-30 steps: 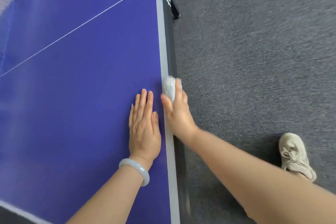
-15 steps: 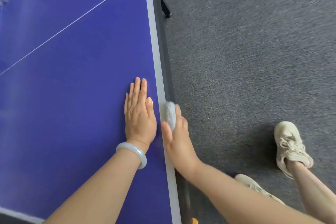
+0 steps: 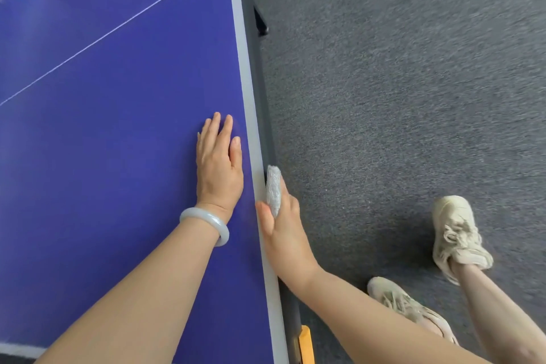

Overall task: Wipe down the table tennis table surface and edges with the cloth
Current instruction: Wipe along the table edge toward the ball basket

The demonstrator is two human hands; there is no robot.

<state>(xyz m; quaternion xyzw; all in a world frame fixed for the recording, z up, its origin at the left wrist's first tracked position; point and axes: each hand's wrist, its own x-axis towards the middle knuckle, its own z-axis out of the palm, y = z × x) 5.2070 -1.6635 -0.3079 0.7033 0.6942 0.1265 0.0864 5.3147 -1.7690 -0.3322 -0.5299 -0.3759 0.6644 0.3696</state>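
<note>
Since you're working the table [image 3: 103, 142] edge, your right hand [image 3: 285, 230] pinches the cloth [image 3: 273, 190] against its side, fingers probably curled below; left hand [image 3: 218, 165] lies flat, empty, bracing on top.

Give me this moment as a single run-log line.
phase: edge wipe | right hand: grips cloth, pressed to table edge | left hand: flat on blue top, beside that edge

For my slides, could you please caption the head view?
Right hand presses a white cloth to the grey edge of the blue table tennis table; left hand rests flat.
</note>
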